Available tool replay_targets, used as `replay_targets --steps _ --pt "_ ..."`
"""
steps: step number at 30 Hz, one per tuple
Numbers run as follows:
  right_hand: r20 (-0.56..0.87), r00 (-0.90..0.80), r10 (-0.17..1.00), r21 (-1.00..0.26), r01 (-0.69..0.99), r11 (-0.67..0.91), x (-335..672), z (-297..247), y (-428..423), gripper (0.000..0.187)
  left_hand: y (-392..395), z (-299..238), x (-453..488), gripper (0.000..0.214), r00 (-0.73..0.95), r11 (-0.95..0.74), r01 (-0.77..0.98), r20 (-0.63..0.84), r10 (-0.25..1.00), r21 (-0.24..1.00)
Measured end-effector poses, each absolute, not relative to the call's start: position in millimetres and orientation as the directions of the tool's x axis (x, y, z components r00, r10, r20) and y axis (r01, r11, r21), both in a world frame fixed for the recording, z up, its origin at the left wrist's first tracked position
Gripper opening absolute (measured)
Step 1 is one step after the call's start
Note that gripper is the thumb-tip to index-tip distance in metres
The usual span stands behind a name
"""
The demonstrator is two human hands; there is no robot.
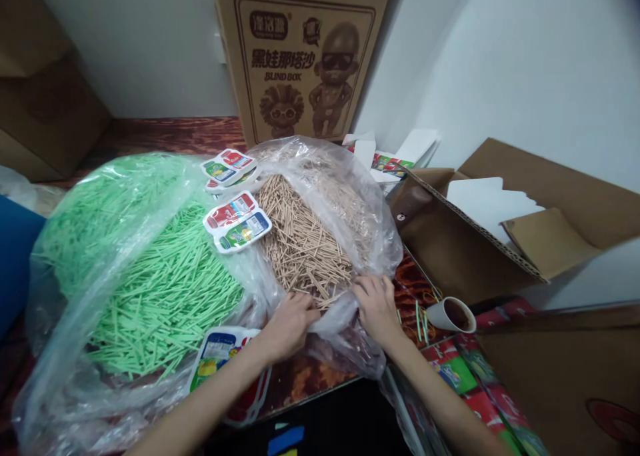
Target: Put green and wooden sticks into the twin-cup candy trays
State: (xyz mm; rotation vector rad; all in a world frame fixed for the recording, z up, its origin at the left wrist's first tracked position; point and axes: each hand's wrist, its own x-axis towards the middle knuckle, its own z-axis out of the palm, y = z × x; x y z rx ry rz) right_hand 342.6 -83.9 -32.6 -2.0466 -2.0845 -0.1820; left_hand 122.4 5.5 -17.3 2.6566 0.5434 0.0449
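A clear plastic bag (363, 249) lies spread on the table, full of thin tan sticks (303, 243). At its near rim, my left hand (290, 326) is closed with curled fingers on the plastic, beside the nearest sticks. My right hand (376, 307) grips bunched plastic at the same bag's near right corner. To the left, a second clear bag (135, 243) holds thin light-green sticks (170, 289). A two-part pack with red and green printed labels (237, 221) rests between the bags. Another such pack (215, 356) lies partly under my left forearm.
A large printed cardboard box (300, 56) stands behind the bags. At right are an open carton (450, 243) with white cards, a paper cup (453, 315) holding dark liquid, and loose green sticks (421, 321). A blue object (17, 249) is at far left.
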Motion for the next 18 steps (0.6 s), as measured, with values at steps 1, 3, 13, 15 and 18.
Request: replay_targets --steps 1,3,13,15,18 --pt "0.217 -0.056 0.975 -0.053 0.996 0.069 339.8 -30.3 -85.6 0.042 6.9 -16.9 120.8 0.020 0.924 -0.825 0.361 -0.049 0.379 0.434" --pt "0.162 -0.150 0.975 -0.047 0.986 0.159 333.3 -26.7 -89.3 0.056 8.7 -17.2 118.1 0.022 0.927 -0.821 0.353 -0.049 0.372 0.448" --pt "0.160 -0.038 0.986 0.102 0.995 0.022 343.8 -46.1 -68.5 0.021 0.6 -27.6 122.4 0.015 0.919 -0.871 0.374 0.001 0.395 0.319" --pt "0.198 -0.037 0.980 0.147 0.989 0.007 353.2 -49.1 -63.2 0.020 -1.4 -31.3 127.2 0.015 0.906 -0.872 0.405 0.012 0.424 0.274" --pt "0.230 -0.017 0.973 0.198 0.980 -0.030 364.7 -52.6 -54.6 0.019 -1.6 -37.9 134.8 0.019 0.893 -0.874 0.428 0.042 0.448 0.230"
